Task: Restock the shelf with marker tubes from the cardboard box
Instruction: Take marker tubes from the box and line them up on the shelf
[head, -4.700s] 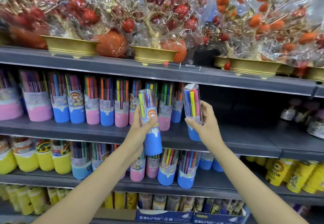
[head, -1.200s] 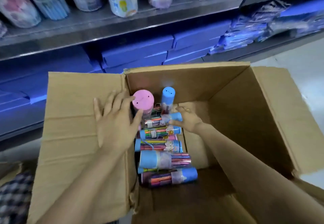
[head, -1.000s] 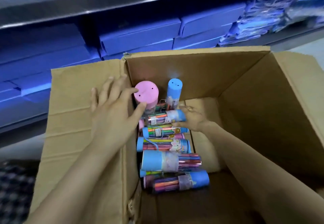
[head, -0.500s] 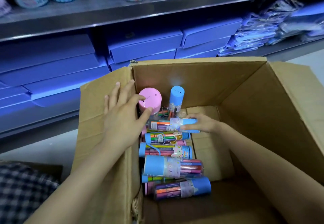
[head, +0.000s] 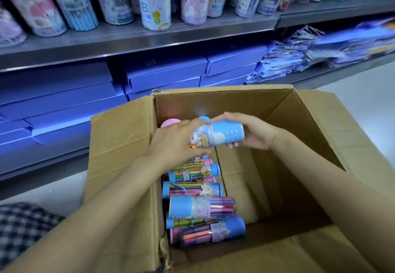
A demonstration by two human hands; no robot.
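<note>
**Tube held over box, both hands on it**

Far left: blue flat boxes (head: 64, 99) stacked under the shelf (head: 136, 41); pencil tubs (head: 156, 1) stand on the shelf. Near left: checked cloth (head: 23, 227) at the frame edge.

Left hand (head: 173, 144) curled round the left end of a blue tube (head: 215, 133), thumb under it, fingers over the top. Tube lies level, above the open box (head: 124, 144), clear of the pile. Cartoon label at its middle, blue cap at its right.

Right hand (head: 254, 131) grips the cap end, fingers wrapped beneath, thumb on top.

Inside the box, left side: more tubes (head: 198, 206) lie stacked on their sides, from near wall to far. Two stand upright at the far end, a pink cap (head: 168, 122) and a blue cap (head: 204, 118), mostly hidden by the hands. Right side of the box floor bare cardboard.

Far right: plastic-wrapped packs (head: 299, 56) piled on the low shelf
</note>
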